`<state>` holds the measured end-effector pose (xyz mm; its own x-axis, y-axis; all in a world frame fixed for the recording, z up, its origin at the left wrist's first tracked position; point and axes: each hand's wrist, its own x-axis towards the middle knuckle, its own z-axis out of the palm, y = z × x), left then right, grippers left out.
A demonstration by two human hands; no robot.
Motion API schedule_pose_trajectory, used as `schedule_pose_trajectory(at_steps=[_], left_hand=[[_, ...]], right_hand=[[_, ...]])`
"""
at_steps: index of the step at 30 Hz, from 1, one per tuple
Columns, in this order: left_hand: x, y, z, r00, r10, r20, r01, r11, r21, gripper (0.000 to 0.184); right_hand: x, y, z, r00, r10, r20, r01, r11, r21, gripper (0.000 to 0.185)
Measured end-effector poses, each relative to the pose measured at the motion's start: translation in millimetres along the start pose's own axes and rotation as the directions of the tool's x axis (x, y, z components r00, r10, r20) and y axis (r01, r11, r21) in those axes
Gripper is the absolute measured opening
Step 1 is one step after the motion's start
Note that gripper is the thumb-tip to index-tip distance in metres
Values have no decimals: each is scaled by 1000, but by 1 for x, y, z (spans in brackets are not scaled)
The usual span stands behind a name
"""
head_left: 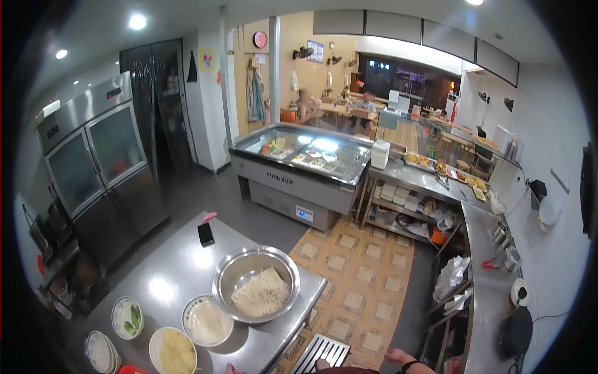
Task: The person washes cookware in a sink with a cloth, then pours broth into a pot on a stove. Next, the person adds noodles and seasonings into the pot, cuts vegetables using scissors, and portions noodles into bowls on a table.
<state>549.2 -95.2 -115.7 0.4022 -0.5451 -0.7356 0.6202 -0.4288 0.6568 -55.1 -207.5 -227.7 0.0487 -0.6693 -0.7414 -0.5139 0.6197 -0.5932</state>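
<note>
At the bottom edge, only a small part of my left hand point(233, 369) shows beside the steel table point(243, 349); its fingers are mostly cut off. My right hand point(397, 356), below a dark wristband, hangs over the patterned floor with fingers loosely apart and nothing visible in it. On the table, a large steel bowl point(224, 280) holds a pale noodle-like mass point(261, 293). Near it stand a bowl of white contents point(207, 321), a bowl of yellowish noodles point(176, 351) and a bowl with green leaves point(132, 323). Stacked bowls point(101, 353) are at the lower left.
A phone point(205, 234) lies at the table's far end. Beyond are a steel fridge point(103, 162) and a glass-topped display cooler point(293, 181). A counter point(483, 230) with food trays, cups and a black pan point(517, 330) runs along the right. Two people sit in the background.
</note>
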Motion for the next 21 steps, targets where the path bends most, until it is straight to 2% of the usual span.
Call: schedule_pose_trajectory(at_steps=[1, 3, 7, 10, 13, 16, 21], left_hand=[[-5, 3, 1, 999, 29, 16, -29, 1000, 2, 50], [-17, 14, 9, 1000, -7, -6, 7, 999, 48, 49], [-1, 5, 0, 999, -34, 8, 34, 999, -4, 48], [-3, 6, 2, 999, -36, 26, 37, 999, -20, 47], [-11, 11, 7, 999, -47, 0, 47, 999, -6, 46], [-9, 12, 9, 996, -81, -37, 81, 996, 21, 46], [-2, 8, 5, 997, -78, -17, 78, 997, -7, 48]], right_hand=[[-8, -9, 3, 997, 66, -30, -66, 998, 8, 31], [-7, -42, 12, 981, 166, -96, -164, 986, 30, 31], [9, -38, 33, 991, 120, -55, -105, 968, 226, 30], [9, -42, 36, 976, 177, 124, -190, 976, 103, 32], [12, -39, 35, 975, 209, 70, -218, 961, 167, 33], [15, -34, 34, 983, 185, -6, -181, 965, 192, 34], [12, -30, 33, 987, 163, -7, -159, 971, 177, 34]])
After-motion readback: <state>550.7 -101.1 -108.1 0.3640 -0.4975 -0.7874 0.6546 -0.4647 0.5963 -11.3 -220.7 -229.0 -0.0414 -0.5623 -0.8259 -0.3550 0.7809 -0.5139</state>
